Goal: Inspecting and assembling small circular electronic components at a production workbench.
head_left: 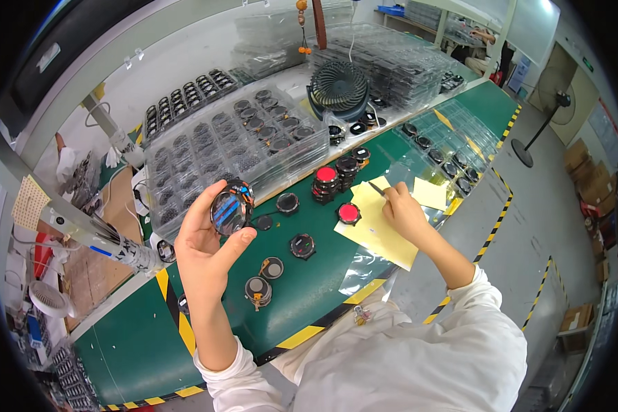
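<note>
My left hand [209, 254] holds up a round black watch head [231, 211] by its rim, between thumb and fingers. Its glossy face carries blue reflections, and bits of orange show at its upper edge. My right hand [404, 214] is closed on a thin dark pointed tool [375, 187], too small to name surely. That hand rests over a yellow paper sheet [384, 237]. Beside the sheet lies a watch head with a red face [349, 213]. Between my hands are a dark watch head [302, 246] and another [288, 203]. Nearer me lie two grey-backed round parts [258, 291] with orange tabs.
Stacked watch heads [326, 180], some red-topped, stand mid-bench. Behind them are a clear compartment tray [213, 147] of round parts and a dark fan [338, 89]. At right lies another clear tray [453, 147]. Striped tape [302, 336] edges the green bench [144, 343]. A metal post [82, 226] rises at left.
</note>
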`<state>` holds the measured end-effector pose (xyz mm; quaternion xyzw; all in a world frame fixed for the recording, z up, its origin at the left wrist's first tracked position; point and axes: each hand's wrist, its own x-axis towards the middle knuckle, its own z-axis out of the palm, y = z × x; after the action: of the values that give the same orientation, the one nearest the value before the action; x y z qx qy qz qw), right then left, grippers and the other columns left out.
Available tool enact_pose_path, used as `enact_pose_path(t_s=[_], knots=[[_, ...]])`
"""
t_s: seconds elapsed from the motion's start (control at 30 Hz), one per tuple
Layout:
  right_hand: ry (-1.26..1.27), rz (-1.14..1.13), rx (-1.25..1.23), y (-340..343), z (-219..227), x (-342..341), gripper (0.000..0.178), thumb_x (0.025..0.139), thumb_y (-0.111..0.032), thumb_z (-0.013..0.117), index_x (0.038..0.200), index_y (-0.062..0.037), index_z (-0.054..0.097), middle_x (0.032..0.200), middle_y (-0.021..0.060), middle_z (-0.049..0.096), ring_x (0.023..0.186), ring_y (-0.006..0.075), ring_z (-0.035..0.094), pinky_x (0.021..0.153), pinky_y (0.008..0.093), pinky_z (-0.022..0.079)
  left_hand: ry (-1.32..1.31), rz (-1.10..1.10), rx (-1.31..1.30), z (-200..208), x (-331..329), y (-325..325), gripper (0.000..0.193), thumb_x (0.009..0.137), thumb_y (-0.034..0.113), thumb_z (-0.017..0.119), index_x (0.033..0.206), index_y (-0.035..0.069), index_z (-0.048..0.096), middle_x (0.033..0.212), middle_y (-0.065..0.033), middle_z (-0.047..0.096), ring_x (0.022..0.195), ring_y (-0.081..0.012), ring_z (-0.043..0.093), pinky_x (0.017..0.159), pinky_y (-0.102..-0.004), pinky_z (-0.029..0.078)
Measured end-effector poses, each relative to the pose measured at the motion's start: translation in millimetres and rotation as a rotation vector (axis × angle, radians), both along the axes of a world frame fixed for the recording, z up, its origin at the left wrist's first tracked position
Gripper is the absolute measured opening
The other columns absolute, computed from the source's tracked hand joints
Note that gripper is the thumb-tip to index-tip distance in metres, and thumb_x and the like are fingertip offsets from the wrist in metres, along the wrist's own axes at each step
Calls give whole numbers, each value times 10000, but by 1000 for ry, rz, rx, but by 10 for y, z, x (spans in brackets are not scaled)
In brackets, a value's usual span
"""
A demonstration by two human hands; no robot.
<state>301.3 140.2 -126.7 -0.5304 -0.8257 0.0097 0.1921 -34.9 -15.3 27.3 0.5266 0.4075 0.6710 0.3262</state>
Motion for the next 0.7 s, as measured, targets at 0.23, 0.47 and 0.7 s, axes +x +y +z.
enact_pose_path(t_s=[0.23,0.47,0.7], knots=[[130,132,-216,-202,213,-406,576,776,-435,740,1138,-10,595,1016,167,584,854,353,645,756,417,530,8,-19,-12,1,25,15,660,743,-48,760,1342,-72,481,1213,-151,618,1126,-211,601,973,-323,455],[142,350,-190,-366,161,-639,596,773,-451,760,1149,-14,607,1056,161,592,847,332,660,726,413,546,4,-48,-7,1,19,17,664,744,-97,747,1347,-71,470,1227,-163,612,1123,-216,602,982,-331,453],[-166,169,-217,-583,273,-229,497,774,-395,760,1077,-22,634,1111,118,608,844,297,676,670,382,555,-13,-40,-9,-6,7,16,662,748,-88,749,1348,-68,470,1223,-163,614,1123,-221,604,979,-331,454]])
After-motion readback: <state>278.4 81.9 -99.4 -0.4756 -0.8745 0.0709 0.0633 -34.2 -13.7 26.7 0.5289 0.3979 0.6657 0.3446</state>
